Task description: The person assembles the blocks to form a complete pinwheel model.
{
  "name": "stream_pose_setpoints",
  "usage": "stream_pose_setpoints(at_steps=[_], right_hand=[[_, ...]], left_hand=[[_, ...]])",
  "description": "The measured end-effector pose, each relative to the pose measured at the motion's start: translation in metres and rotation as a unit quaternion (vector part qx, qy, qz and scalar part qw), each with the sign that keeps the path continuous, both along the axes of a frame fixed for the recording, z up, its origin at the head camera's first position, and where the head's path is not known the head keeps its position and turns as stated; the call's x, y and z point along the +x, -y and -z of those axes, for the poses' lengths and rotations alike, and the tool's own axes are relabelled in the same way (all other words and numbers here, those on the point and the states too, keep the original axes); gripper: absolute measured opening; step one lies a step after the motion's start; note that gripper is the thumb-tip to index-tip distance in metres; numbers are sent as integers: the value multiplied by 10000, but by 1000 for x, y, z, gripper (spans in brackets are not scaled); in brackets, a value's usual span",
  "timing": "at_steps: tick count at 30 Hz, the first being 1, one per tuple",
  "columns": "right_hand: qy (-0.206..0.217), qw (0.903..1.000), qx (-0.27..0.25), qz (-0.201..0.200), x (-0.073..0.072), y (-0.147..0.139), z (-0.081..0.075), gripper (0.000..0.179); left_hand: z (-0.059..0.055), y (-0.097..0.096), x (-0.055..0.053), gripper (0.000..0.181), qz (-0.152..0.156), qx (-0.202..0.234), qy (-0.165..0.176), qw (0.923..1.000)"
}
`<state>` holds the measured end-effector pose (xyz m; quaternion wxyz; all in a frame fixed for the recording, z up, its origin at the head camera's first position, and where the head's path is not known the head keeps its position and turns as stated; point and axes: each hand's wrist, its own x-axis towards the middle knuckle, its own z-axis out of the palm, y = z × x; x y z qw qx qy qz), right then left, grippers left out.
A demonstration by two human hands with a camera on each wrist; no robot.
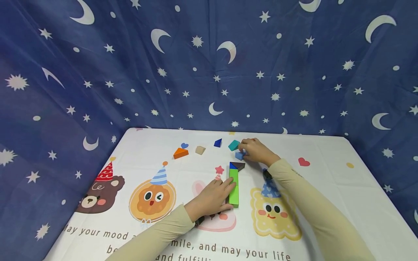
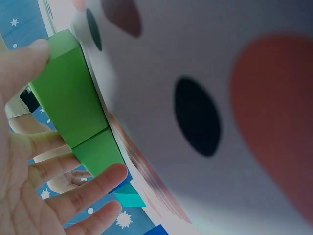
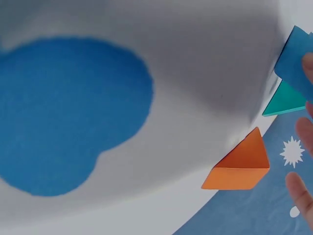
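Green blocks (image 1: 234, 197) could skew if the left hand (image 1: 212, 196), fingers spread, presses unevenly — the right hand (image 1: 256, 150), pinching a light-blue block (image 1: 239, 156), may bump the nearby teal block (image 1: 233, 145).

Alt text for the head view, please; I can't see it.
A person's left hand touches a green bar on a white tablecloth; beyond it, the right hand holds a light-blue block. A teal block, dark-blue block, beige block and orange block lie nearby, before a starry blue curtain.

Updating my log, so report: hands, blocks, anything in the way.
Left hand touching green blocks. Right hand on light blue block, teal block just beyond. No obstruction plainly in view.
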<state>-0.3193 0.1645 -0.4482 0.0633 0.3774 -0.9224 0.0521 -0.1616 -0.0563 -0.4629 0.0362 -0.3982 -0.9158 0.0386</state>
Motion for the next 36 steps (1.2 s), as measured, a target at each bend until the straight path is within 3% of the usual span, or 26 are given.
stream_pose_setpoints(at_steps=[6,16,36], right_hand=[[6,9997,192,-118,2,-3,1,23],[886,9955,216,-257,4,12,-4,25],[1099,9924,450,-325,5,26,-4,23]], left_hand=[[1,0,0,73,-4,-14,-14,10000],[3,1,-1,73,40,-8,-108,9999],[1,1,0,72,-18,-53,-26,10000]])
